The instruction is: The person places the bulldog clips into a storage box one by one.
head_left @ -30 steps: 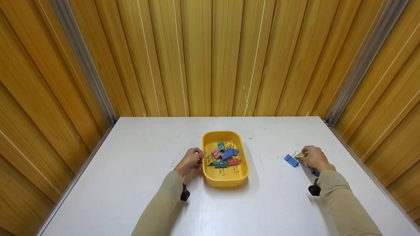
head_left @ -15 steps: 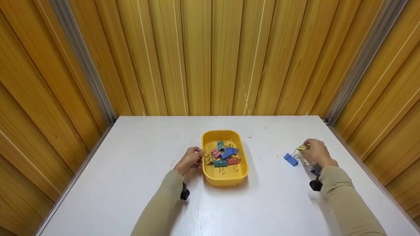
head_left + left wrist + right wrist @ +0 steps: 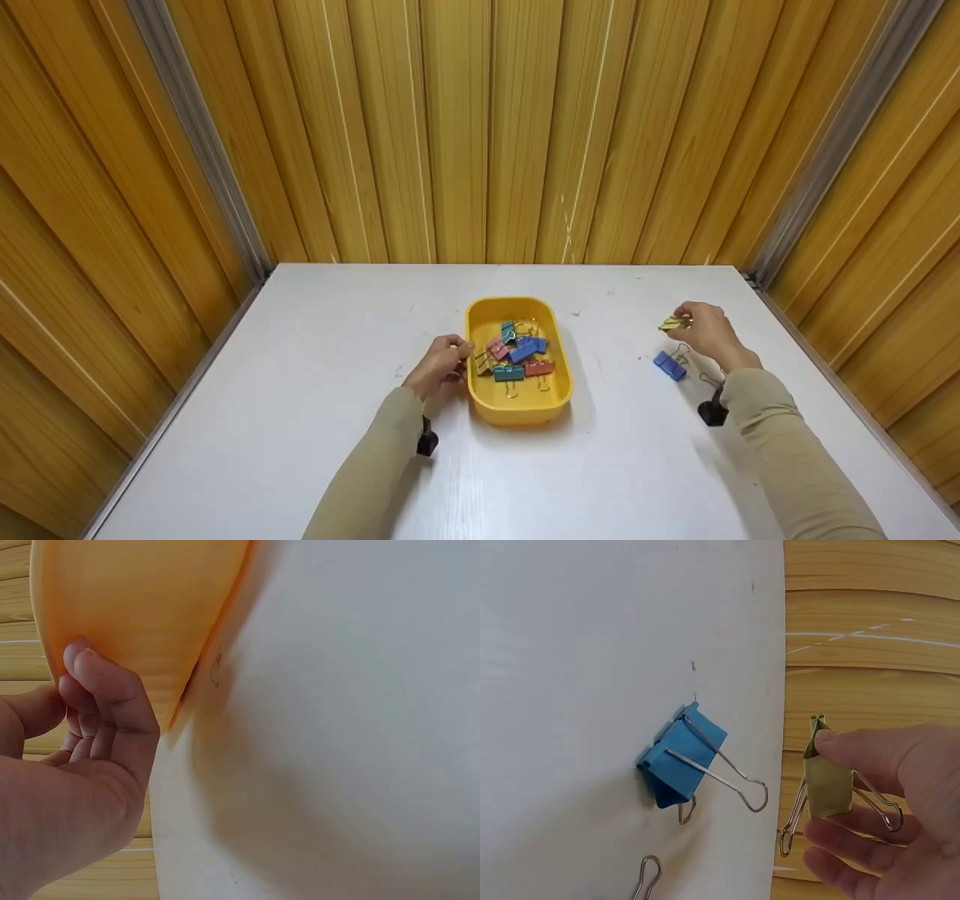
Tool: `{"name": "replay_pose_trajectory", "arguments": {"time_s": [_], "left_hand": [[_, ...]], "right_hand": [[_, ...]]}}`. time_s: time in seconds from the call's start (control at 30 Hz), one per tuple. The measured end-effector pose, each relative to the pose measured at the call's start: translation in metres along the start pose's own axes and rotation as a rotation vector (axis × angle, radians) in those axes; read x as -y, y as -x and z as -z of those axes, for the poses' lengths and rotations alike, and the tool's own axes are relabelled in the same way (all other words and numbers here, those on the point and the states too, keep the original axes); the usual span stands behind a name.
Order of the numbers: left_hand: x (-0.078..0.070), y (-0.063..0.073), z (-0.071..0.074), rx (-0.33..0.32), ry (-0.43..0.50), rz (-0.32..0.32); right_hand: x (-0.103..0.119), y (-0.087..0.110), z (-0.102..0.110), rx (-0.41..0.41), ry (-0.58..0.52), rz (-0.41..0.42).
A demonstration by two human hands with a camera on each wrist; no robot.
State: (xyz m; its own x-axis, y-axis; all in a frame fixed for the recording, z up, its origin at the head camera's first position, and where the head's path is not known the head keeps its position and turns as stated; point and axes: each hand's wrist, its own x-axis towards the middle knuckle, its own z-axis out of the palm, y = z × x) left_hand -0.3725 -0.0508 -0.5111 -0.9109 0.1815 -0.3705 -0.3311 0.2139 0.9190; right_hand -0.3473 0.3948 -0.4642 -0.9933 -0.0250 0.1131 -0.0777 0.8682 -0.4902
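Observation:
My left hand [image 3: 438, 365] pinches the left rim of a yellow plastic box [image 3: 517, 415], thumb outside view of its inner wall's lower part. In the left wrist view the fingertips [image 3: 94, 667] lie against the outer wall. Inside the box lie several binder clips, among them a teal one [image 3: 509, 373], a red one [image 3: 538, 368] and a blue one [image 3: 527, 348]. My right hand [image 3: 712, 334] holds a yellow binder clip [image 3: 829, 784] between thumb and fingers, raised off the table. Below it a blue binder clip [image 3: 681, 761] lies on the table, its wire handles spread.
Beside the blue clip, the wire handle [image 3: 649, 875] of another clip shows, its body hidden under the right wrist in the head view. The white table [image 3: 337, 322] ends at wood-patterned panels [image 3: 450, 135] at the back and sides.
My right hand has lifted the yellow binder clip up off the table, away from the blue one, and a little to the left. The left hand stays on the box.

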Motion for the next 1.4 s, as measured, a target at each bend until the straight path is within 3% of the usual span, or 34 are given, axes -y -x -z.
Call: {"name": "replay_pose_trajectory", "arguments": {"time_s": [0.3, 0.57, 1.1, 1.4], "left_hand": [[0.0, 0.0, 0.0, -0.004, -0.004, 0.001], [-0.003, -0.002, -0.003, -0.007, -0.011, 0.017], [-0.002, -0.005, -0.005, -0.002, 0.018, -0.026], [-0.003, -0.004, -0.004, -0.024, 0.018, 0.006]], "right_hand": [[0.027, -0.011, -0.005, 0.006, -0.02, 0.043], [0.055, -0.018, -0.012, -0.044, -0.03, 0.138], [0.117, -0.027, -0.042, 0.017, -0.079, 0.213], [0.152, -0.033, -0.068, 0.05, -0.101, 0.244]]}}
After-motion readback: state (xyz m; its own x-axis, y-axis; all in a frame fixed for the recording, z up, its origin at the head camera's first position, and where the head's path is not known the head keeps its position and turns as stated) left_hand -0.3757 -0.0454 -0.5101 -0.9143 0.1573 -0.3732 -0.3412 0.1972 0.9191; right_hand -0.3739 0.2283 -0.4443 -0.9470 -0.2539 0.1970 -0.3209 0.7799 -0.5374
